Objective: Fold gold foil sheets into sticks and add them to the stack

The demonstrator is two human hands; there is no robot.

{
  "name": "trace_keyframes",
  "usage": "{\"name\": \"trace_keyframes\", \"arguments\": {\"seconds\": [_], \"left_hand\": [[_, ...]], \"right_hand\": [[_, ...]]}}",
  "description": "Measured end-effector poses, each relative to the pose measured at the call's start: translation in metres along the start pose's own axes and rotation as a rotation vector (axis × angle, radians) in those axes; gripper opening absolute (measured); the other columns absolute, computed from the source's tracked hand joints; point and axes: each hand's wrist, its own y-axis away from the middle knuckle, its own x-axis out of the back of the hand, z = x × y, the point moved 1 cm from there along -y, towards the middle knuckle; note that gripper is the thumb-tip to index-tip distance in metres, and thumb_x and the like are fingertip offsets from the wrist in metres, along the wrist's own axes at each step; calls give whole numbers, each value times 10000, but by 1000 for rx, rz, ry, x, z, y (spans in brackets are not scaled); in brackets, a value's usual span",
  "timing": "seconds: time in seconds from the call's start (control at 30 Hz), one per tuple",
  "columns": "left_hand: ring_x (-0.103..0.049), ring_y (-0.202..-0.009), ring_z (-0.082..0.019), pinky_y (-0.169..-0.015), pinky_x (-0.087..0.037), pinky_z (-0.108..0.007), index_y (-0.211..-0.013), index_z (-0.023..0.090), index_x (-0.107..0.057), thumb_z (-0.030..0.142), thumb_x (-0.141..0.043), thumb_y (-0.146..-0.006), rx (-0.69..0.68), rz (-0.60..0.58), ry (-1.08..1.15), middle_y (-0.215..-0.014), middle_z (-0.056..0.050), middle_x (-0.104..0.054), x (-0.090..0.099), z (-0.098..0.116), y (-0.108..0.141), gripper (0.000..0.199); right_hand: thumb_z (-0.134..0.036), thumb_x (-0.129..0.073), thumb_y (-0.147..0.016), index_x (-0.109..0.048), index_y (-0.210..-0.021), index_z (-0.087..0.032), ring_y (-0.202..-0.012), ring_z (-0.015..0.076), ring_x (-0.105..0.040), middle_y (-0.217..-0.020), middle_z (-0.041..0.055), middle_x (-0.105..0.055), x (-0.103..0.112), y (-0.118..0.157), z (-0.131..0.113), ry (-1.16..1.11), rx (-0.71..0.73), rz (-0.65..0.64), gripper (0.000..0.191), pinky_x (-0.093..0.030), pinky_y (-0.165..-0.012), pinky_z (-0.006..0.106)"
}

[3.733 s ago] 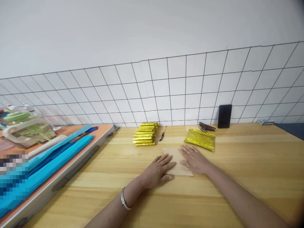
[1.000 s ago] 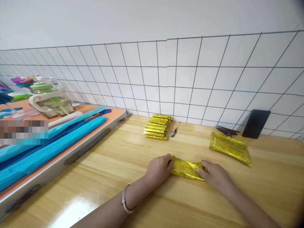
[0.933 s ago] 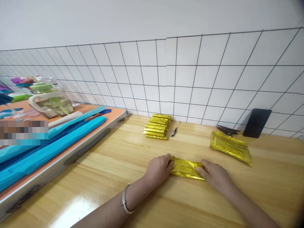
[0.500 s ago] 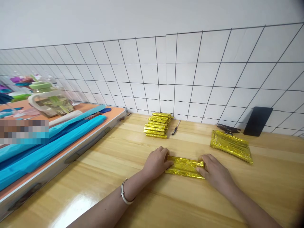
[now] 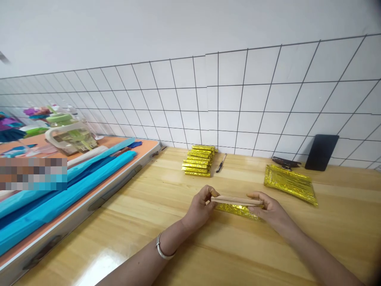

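1. While the left hand [image 5: 199, 210] curls round one end of the gold foil piece [image 5: 238, 210], its thumb and fingers closed on it, the right hand [image 5: 269, 210] pinches the other end with its fingers only part-bent.
2. Between them, the piece is over the wooden table [image 5: 238, 254], a tan strip [image 5: 238, 200] along its far edge (paper, by the look of it).
3. From the piece, the gold bundles [image 5: 198, 161] lie towards ten o'clock and the pen [image 5: 220, 163] at eleven; the flat gold packet [image 5: 290, 184] is at two, with the dark clip [image 5: 285, 162] beside it and the black slab [image 5: 322, 153] beyond.
4. It should handle as light and soft, creasing readily; the foil may slide under dry fingertips. Gentle holds at both short ends, thumbs nearest the person, would suit it, since a hard pull could tear it.
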Motion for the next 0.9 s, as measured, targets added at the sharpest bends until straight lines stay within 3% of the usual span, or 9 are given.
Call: {"name": "trace_keyframes", "arguments": {"seconds": [0.13, 0.3, 0.53, 0.9], "left_hand": [[-513, -650, -101, -609, -402, -206, -979, 165, -530, 353, -731, -658, 154, 34, 262, -730, 14, -552, -6, 8, 0, 423], [-543, -754, -146, -730, -430, -269, -929, 120, -601, 443, -648, -749, 175, -83, 372, -812, -43, -603, -12, 16, 3, 373], [-526, -800, -159, -804, -421, -294, -930, 131, -588, 498, -522, -826, 127, -77, 260, -843, -40, -593, -14, 12, 5, 387], [-435, -687, -117, -685, -392, -244, -837, 136, -531, 506, -433, -866, 101, -43, 163, -736, 2, -503, -18, 7, 9, 383]], "right_hand": [[-456, -606, -750, -606, -887, -183, -681, 141, -514, -738, -12, -577, 0, 6, -13, -92, 48, 58, 305, -389, -597, 233], [-479, -617, -737, -609, -831, -180, -631, 127, -462, -669, -24, -515, -2, 7, -8, -93, 54, 81, 314, -356, -555, 224], [-507, -555, -784, -607, -828, -179, -557, 104, -376, -615, -34, -455, -3, 7, -1, -51, 24, 45, 335, -285, -490, 214], [-564, -503, -790, -541, -687, -189, -562, 120, -397, -582, -34, -429, -6, 10, -7, 24, 49, 98, 391, -320, -517, 226]]}}
